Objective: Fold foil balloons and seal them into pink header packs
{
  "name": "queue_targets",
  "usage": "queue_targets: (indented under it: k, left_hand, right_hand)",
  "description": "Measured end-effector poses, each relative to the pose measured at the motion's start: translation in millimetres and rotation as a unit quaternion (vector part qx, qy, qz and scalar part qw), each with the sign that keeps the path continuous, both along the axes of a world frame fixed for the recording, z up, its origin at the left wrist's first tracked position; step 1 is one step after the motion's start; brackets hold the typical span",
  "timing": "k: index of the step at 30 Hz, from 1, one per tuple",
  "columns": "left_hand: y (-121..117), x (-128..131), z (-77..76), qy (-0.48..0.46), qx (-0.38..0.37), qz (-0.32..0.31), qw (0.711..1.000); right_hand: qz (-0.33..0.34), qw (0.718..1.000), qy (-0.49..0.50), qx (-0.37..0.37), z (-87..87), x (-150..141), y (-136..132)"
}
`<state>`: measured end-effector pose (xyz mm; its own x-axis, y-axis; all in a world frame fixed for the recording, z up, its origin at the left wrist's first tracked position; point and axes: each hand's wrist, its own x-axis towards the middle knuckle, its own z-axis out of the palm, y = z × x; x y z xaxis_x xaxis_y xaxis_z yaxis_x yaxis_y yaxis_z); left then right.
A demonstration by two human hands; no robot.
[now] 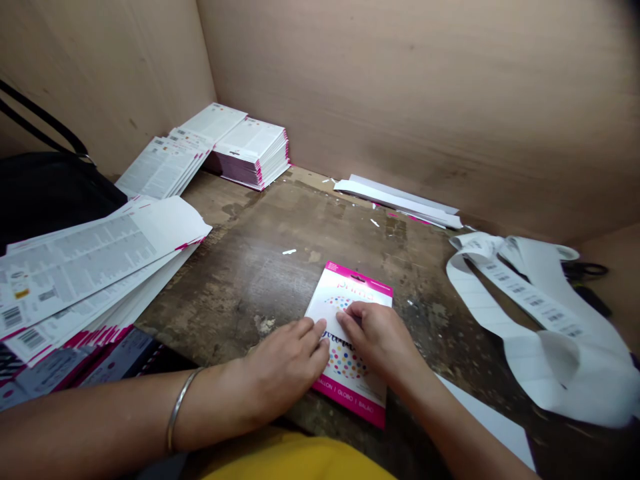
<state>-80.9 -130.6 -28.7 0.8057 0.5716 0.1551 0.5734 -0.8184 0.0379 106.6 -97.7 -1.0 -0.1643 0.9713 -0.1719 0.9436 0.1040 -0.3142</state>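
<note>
A white card with pink borders and coloured dots (pixel 350 293) lies flat on the worn wooden table (pixel 260 267), close to me. My left hand (pixel 285 363) rests on the card's left edge, fingers curled with the tips pressing down. My right hand (pixel 377 333) lies on the card's middle, fingers bent and pinched together against its face. Whether anything small sits under the fingertips is hidden. A metal bangle is on my left wrist.
Fanned printed sheets (pixel 85 267) lie at the left, with more stacks (pixel 235 143) in the back corner. A long ribbon of barcode label backing (pixel 530 313) curls at the right. White strips (pixel 400 197) lie by the back wall. A black bag (pixel 45 187) stands far left.
</note>
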Motion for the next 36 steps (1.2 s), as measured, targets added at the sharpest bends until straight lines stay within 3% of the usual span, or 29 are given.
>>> queue_targets:
  k: [3,6,8,11,13,16,18,19,21,23,25,28,32,36]
  left_hand:
    - [3.6,0.0,-1.9,-0.001,-0.017,-0.001,1.000]
    - [5.7,0.4,-1.5,-0.005,-0.032,0.001,0.999]
    - [5.3,0.9,-0.6,-0.013,-0.040,0.004,0.999]
    - [4.8,0.7,1.1,-0.021,-0.054,0.006,0.998]
    - [7.7,-0.7,3.4,-0.030,-0.080,0.002,0.996]
    - [20.7,-5.0,9.0,-0.108,-0.192,0.045,0.974]
    - [33.6,-7.8,13.5,-0.202,-0.288,0.149,0.924]
    - [40.3,-8.6,15.7,-0.248,-0.338,0.211,0.883]
    - [52.2,-8.5,20.0,-0.325,-0.449,0.305,0.775]
    - [61.5,-6.1,24.0,-0.368,-0.554,0.343,0.663]
    - [68.2,-1.2,27.7,-0.376,-0.608,0.361,0.599]
    - [72.2,11.7,31.6,-0.339,-0.627,0.370,0.595]
    - [60.3,33.4,30.4,-0.365,-0.641,0.319,0.595]
    - [42.5,37.6,22.6,-0.457,-0.662,0.281,0.523]
  right_hand:
    - [-0.002,0.999,-0.023,0.027,-1.5,-0.4,-1.8]
    - [0.026,0.980,-0.059,0.186,-4.9,3.2,-12.7]
    - [0.083,0.956,-0.073,0.273,-9.7,7.3,-25.7]
    - [0.153,0.943,-0.073,0.286,-21.1,13.4,-46.7]
    - [0.162,0.944,-0.068,0.280,-29.1,16.1,-55.9]
    - [0.155,0.947,-0.058,0.274,-35.9,18.3,-59.6]
    - [0.152,0.948,-0.051,0.274,-36.9,19.0,-58.3]
    - [0.150,0.949,-0.048,0.275,-37.0,19.2,-57.7]
    - [0.144,0.949,-0.039,0.278,-37.7,19.3,-57.1]
    - [0.133,0.950,-0.030,0.282,-39.6,19.3,-57.5]
    - [0.125,0.951,-0.021,0.283,-41.9,19.2,-58.3]
    - [0.119,0.951,-0.008,0.286,-43.1,18.7,-60.0]
    - [0.109,0.956,-0.002,0.273,-38.1,15.7,-64.5]
    - [0.089,0.962,0.052,0.252,-30.2,19.4,-68.5]
